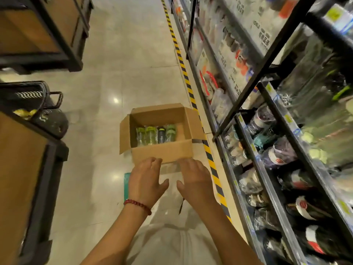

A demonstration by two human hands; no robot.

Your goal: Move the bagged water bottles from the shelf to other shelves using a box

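Now, over at 9 o'clock, a dark wooden stand (28, 178) is standing on the shiny floor (107, 77), with a black bag (38, 104) sitting behind it. Down at 6 o'clock, the left hand (146, 181), wearing a red bead bracelet (137, 204), is reaching out with loose, spread fingers, holding nothing. In the middle, the cardboard box (162, 152) is sitting open on the floor, with four bagged water bottles (155, 134) lying side by side inside. The right hand (194, 180) is stretching out flat just beside the left, also holding nothing. Both hands are hovering near the box's front wall. At 3 o'clock, tall shelves (267, 169) are holding many more wrapped bottles, and yellow-and-black tape (191, 92) is running along their foot.
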